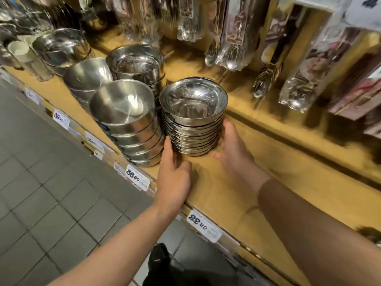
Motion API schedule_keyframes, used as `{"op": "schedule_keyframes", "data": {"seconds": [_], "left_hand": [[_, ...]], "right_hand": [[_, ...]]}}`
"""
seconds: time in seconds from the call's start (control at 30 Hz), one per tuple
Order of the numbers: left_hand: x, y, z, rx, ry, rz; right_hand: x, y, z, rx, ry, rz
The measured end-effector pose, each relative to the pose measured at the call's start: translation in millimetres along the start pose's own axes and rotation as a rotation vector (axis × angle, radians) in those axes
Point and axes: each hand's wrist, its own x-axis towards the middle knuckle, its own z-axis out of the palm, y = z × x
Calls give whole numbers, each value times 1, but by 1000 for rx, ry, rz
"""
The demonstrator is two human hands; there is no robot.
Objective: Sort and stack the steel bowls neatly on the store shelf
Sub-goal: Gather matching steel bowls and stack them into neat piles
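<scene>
**Both hands steady a stack of steel bowls on the store shelf**

The left hand (174,172) and right hand (234,146) flank a tall stack of small steel bowls (192,118), fingers lightly curved against its lower sides, thumbs toward the front. The stack stands upright on the yellow shelf (257,182), near the front edge. Just to its left, touching or nearly so, stands a stack of wider steel bowls (127,122); further stacks (138,65) stand behind it. Price labels (203,226) line the shelf edge. Packaged utensils (226,38) hang above, blurred.
</scene>
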Motion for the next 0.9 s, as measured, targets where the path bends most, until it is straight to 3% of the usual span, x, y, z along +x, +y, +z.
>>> {"op": "schedule_keyframes", "data": {"seconds": [0.23, 0.43, 0.67, 0.9], "left_hand": [[-11, 8, 14, -86, 35, -90], [-31, 4, 27, -100, -83, -40], [-73, -1, 61, -177, -157, -181], [-97, -12, 84, -108, -271, -190]], "right_hand": [[-9, 4, -5, 6, 4, -26], [-30, 8, -42, -29, 12, -73], [-51, 12, -95, 126, 150, -51], [-80, 10, -145, 60, 272, -121]]}}
